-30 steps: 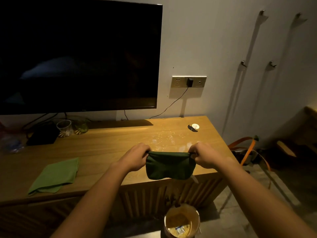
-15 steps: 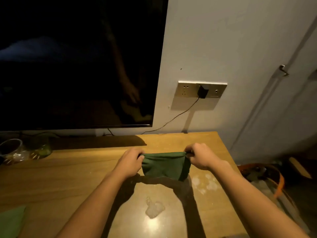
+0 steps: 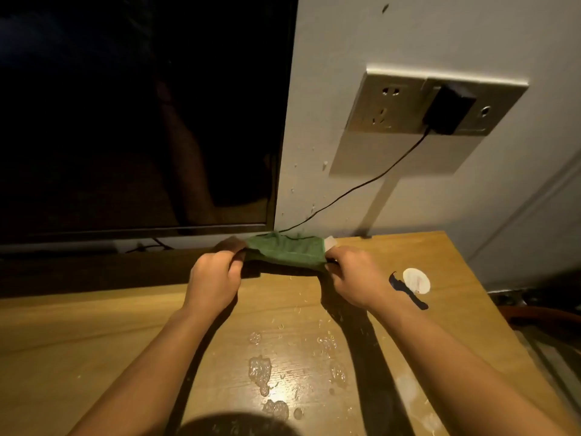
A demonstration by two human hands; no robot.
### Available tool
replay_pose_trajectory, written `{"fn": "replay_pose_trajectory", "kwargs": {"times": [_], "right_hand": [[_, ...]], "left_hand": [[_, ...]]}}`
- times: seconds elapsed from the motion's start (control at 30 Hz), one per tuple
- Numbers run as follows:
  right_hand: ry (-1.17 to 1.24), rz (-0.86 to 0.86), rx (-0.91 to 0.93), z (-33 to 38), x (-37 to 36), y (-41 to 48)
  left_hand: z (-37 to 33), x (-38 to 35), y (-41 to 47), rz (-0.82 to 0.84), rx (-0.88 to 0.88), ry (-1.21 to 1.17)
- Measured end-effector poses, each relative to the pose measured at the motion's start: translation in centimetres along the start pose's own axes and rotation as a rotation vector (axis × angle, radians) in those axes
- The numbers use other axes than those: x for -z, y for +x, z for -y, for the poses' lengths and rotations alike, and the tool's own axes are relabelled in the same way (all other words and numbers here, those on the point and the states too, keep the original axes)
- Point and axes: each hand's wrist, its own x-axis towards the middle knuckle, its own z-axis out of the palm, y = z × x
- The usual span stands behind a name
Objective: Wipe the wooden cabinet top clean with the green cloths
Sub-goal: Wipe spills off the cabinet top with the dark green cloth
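Light wooden cabinet top [image 3: 94, 341], clear wet puddles and droplets [image 3: 261, 372] near its middle, small round white disc [image 3: 416, 280] beside a dark blue smear [image 3: 405, 291], right side.

I hold the green cloth [image 3: 284, 252] stretched flat between my left hand [image 3: 213, 280] and right hand [image 3: 352, 278], each pinching one end, low over the far edge of the wooden cabinet top [image 3: 94, 341], close to the wall. The cloth is folded and slightly rumpled. The top is pale wood, with wet puddles and droplets [image 3: 261, 371] on its near right part.
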Motion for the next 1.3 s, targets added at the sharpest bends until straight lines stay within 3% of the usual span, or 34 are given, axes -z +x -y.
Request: {"fn": "replay_pose_trajectory", "kwargs": {"times": [0.1, 0.3, 0.4, 0.53, 0.67, 0.77, 1.0, 1.13, 1.3], "right_hand": [[0.012, 0.096, -0.003, 0.1, -2.7, -0.2], [-0.208, 0.065, 0.171, 0.6, -4.1, 0.2], [-0.137, 0.066, 0.234, 1.5, -4.6, 0.9], [-0.095, 0.027, 0.159, 2.3, -5.4, 1.9], [0.018, -0.035, -0.004, 2.8, -5.7, 2.3], [0.081, -0.007, -0.024, 3.3, -5.6, 2.1], [0.146, 0.039, 0.066, 7.0, -6.9, 0.9], [0.147, 0.056, 0.136, 9.8, -7.8, 0.1], [0.134, 0.134, 0.276, 15.6, -8.6, -0.9]], "left_hand": [[1.6, -0.4, -0.6, 0.116, -0.13, 0.092], [1.5, -1.1, -0.3, 0.37, -0.327, 0.292], [1.5, -1.2, 0.4, 0.412, -0.374, 0.385], [1.6, -1.2, 1.0, 0.399, -0.462, 0.476], [1.6, -1.1, 1.0, 0.379, -0.391, 0.442], [1.8, -0.5, 0.6, 0.384, -0.333, 0.416], [5.5, 2.6, -0.9, 0.391, -0.225, 0.36], [7.9, 4.7, -2.8, 0.368, -0.251, 0.385], [12.6, 8.5, -6.1, 0.326, -0.109, 0.42]]}}
